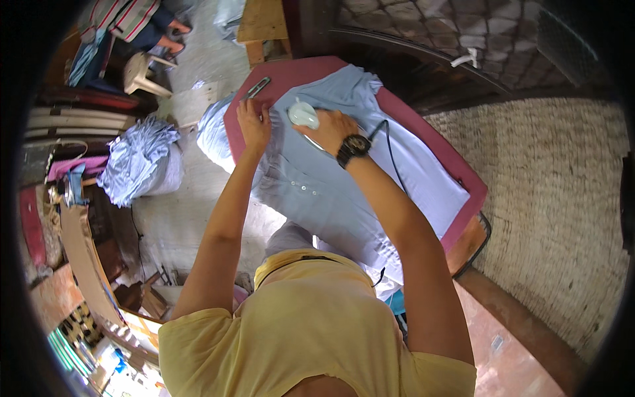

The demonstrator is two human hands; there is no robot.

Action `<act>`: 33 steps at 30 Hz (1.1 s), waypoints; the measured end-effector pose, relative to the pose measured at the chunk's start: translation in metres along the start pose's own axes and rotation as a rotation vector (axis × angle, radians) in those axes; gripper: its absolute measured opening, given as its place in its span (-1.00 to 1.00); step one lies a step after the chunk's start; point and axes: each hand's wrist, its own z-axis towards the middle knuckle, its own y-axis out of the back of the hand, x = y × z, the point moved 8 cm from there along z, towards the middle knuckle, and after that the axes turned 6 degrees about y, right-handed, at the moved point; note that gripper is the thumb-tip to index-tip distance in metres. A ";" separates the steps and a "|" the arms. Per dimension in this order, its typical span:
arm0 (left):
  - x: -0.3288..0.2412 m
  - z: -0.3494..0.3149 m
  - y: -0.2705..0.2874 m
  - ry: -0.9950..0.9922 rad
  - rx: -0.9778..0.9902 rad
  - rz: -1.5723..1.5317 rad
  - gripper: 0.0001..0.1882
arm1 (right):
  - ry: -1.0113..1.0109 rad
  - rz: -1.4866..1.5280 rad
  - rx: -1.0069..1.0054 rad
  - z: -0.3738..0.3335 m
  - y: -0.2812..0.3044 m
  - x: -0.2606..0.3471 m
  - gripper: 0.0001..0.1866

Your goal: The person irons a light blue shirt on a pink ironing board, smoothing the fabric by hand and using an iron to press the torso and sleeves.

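Observation:
A light blue-grey buttoned shirt (301, 169) is spread over a dark red ironing board (433, 132), its near part hanging over the edge toward me. My right hand (331, 129), with a black watch on the wrist, grips a clothes iron (303, 114) with a pale green-white body. The iron rests on the shirt's upper part, and its dark cord runs back past my right forearm. At the board's left side, my left hand (254, 126) lies by the shirt's edge, fingers loosely bent and apart, apparently holding nothing. Just beyond it lies a small greenish metal-looking tool (257, 87).
More light blue cloth (215, 132) bunches at the board's left edge. A heap of blue garments (139, 159) stands on the left. Farther back are a beige plastic stool (142, 74), a wooden bench (263, 23) and a seated person's legs (155, 40). A rough wall (542, 178) is on the right.

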 end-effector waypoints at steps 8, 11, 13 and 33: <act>-0.170 -0.005 -0.092 -0.625 0.360 -0.184 -0.75 | -0.378 -0.096 -0.143 -0.248 0.113 -0.159 -0.44; -0.213 -0.026 -0.125 -0.810 0.519 -0.191 -0.72 | -0.564 -0.017 -0.252 -0.324 0.164 -0.189 -0.42; -0.223 -0.036 -0.149 -0.910 0.574 -0.088 -0.71 | -0.612 -0.165 -0.217 -0.345 0.175 -0.202 -0.37; -0.223 0.002 -0.146 -0.638 0.397 -0.102 -0.80 | -0.214 -0.157 -0.236 -0.099 0.077 -0.167 -0.45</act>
